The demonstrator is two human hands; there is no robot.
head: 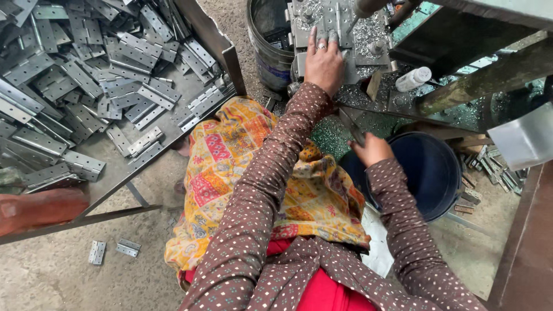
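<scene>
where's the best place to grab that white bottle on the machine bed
Probably around the middle of the white bottle, coming from above. It lies on its side among metal shavings, its round body exposed on top, while the machine frame crowds its far side.

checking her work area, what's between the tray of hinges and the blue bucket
In the head view, her lap under a patterned yellow cloth lies between the tray of hinges and the blue bucket, with her left arm stretched across it.

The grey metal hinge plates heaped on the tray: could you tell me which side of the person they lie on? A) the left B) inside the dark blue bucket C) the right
A: the grey metal hinge plates fill the tray beyond the left hand, while the dark blue bucket sits by the right hand.
</scene>
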